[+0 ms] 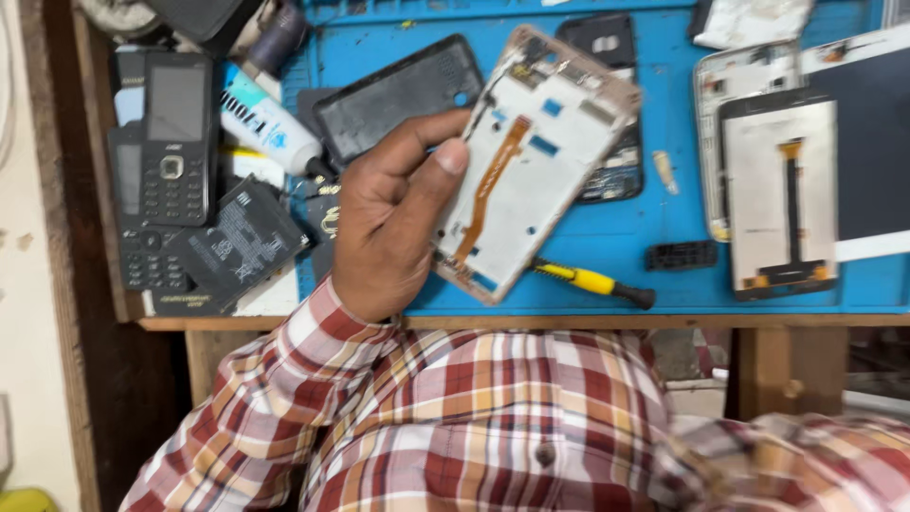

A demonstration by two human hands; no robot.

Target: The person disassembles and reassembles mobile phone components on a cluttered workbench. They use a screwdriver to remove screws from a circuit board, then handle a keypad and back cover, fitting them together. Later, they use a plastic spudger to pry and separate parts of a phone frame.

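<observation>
— Left hand (393,218) first: what's it doing?

— Grasping a phone frame (531,161), thumb pressed on its near long edge, fingers curled behind it. The frame is tilted, inner side up, with an orange flex cable (488,185) running down its white middle. It is held over the blue mat (607,246), toward the mat's front-left part.

— And the right hand?

— Not in view. Only a checked sleeve (787,465) shows at the bottom.

— What lies under the frame?

— A yellow-handled screwdriver (592,282) near the mat's front edge, its one end hidden by the frame's lower corner. Behind the frame, a dark phone body (616,114) partly covered by it.

— Left of the hand?

— A black back cover (398,95) at the mat's back-left area, a white glue bottle (265,123) across the mat's left edge, a flat black battery (242,246) and two keypad phones (171,142) off the mat on the wooden bench.

— The right side of the mat?

— A display panel (782,194) lying back up with a dark flex strip down its middle, a second frame (735,81) partly under it, and a small black part (681,255) between the panel and the screwdriver.
</observation>
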